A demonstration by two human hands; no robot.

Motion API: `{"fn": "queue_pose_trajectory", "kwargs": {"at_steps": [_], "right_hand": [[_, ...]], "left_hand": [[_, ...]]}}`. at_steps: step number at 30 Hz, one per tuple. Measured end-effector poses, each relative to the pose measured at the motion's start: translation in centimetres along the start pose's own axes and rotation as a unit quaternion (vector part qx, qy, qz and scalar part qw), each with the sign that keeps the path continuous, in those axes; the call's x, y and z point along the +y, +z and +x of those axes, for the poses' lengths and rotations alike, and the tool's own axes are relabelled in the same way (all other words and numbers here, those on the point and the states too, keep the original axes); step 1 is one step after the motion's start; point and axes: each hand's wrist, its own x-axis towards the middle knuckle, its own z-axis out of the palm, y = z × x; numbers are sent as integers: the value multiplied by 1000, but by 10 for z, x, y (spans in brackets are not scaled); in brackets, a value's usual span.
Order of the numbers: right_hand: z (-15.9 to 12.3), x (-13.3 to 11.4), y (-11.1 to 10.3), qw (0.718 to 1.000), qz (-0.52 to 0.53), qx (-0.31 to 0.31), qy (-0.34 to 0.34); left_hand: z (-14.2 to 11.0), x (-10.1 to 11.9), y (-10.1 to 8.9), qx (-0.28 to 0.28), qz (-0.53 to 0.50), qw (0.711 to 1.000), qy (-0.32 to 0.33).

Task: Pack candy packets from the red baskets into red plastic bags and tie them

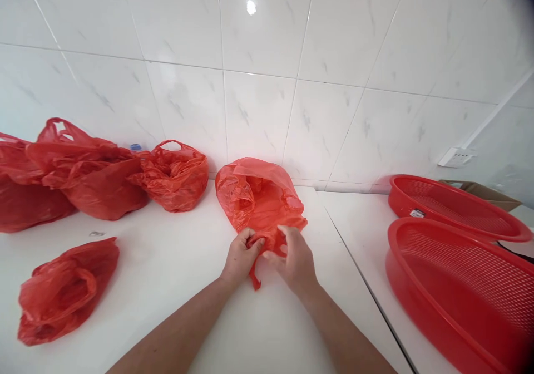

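Note:
A thin red plastic bag (267, 196) lies on the white table in front of me, its mouth gaping towards me and its film crumpled. My left hand (242, 253) pinches the near edge of the bag between thumb and fingers, and a twisted strip of film dangles below it. At the same edge, on the right, my right hand (295, 257) has thumb and forefinger apart, with the bag's film close to its fingertips. Whether anything is inside the bag I cannot make out.
Several filled red bags (98, 182) stand along the tiled wall at left. A crumpled red bag (69, 290) lies nearer me. Two red plastic baskets (429, 307) sit at right, before a cardboard box (484, 193). A seam (362, 279) divides the tabletops.

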Motion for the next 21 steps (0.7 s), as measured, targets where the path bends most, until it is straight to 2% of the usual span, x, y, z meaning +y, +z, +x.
{"fn": "queue_pose_trajectory", "kwargs": {"at_steps": [3, 5, 9, 13, 16, 18, 21], "right_hand": [[-2, 3, 11, 998, -27, -38, 39], [0, 11, 10, 995, -36, -38, 83], [10, 30, -13, 986, -32, 49, 153], [17, 43, -44, 970, -114, 124, 176], [20, 54, -59, 951, -160, 174, 198], [21, 58, -62, 946, -180, 204, 177], [20, 52, -56, 946, -222, 222, 73]], "left_hand": [[-2, 2, 1, -24, -17, 1000, -1], [-1, 2, 1, -25, -59, 998, -23], [6, 3, -3, 34, -174, 980, -92], [11, 10, -8, 75, -205, 972, -88], [7, 17, -7, 66, -185, 977, -81], [2, 19, -4, 36, -158, 984, -68], [-5, 20, 3, -4, -139, 989, -48]]}}
